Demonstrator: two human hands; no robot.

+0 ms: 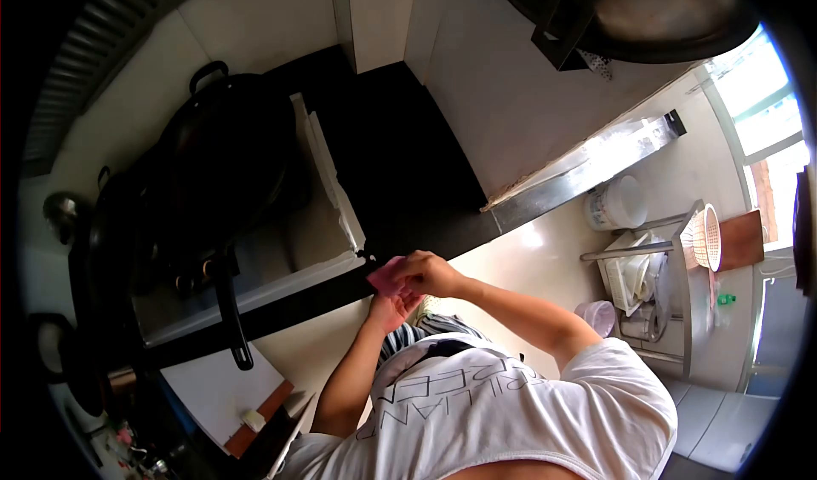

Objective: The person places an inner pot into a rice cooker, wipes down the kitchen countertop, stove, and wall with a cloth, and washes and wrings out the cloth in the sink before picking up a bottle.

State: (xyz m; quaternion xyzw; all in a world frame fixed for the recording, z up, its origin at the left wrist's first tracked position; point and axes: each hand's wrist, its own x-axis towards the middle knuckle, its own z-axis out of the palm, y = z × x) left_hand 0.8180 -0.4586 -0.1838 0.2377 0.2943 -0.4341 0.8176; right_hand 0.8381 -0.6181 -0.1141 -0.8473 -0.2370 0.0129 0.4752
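Note:
A small pink cloth or sponge (386,279) is held between my two hands, just off the front edge of the black counter (434,240). My right hand (427,273) has its fingers closed on its upper side. Below it, my left hand (393,310) is turned palm up with its fingers against the pink piece. The fingertips partly overlap, so their exact grip is hard to see. Left of my hands, the stove (281,267) has a white strip around its edge and carries a dark wok (225,157) with a long handle.
Another large pan (664,12) is at the upper right. A white bucket (617,203), a metal rack (688,310) and a beige basket (705,237) stand at the right. A white board (223,391) lies at the lower left. The wok handle (231,314) juts over the counter edge.

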